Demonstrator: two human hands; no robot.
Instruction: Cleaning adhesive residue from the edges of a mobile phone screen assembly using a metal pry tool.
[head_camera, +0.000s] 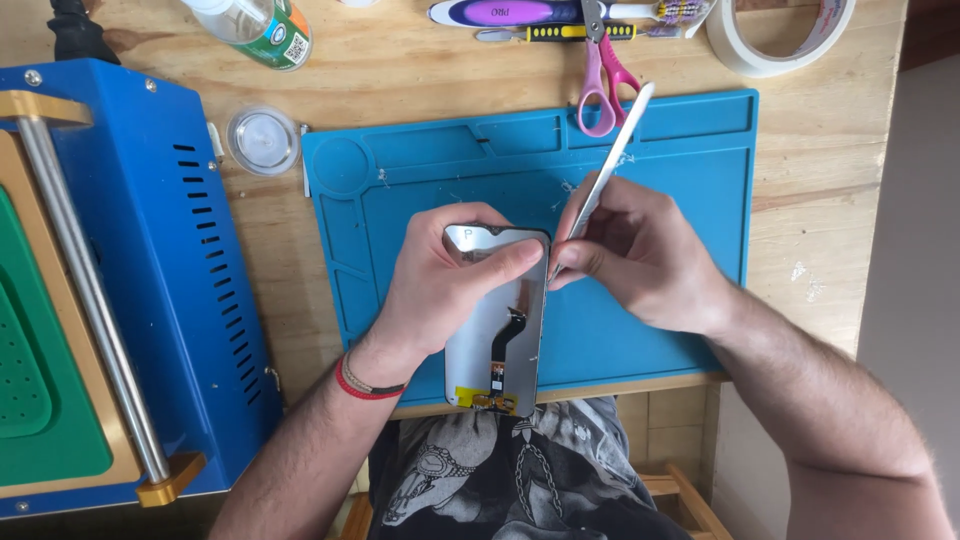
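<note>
My left hand (440, 285) grips a phone screen panel (497, 345), silver back side up with a black flex cable down its middle. The panel lies lengthwise over the near edge of a blue work mat (660, 200). My right hand (640, 255) pinches a thin white spatula tool (610, 160), whose tip rests against the panel's top right edge, beside my left thumb. The tool's handle points up and away toward the scissors.
A blue machine (150, 270) with a metal roller and green pad stands on the left. A clear round lid (263, 139), a bottle (255, 28), pink-handled scissors (603, 85), a purple tool (500, 12) and a tape roll (780, 35) lie along the wooden table's far side.
</note>
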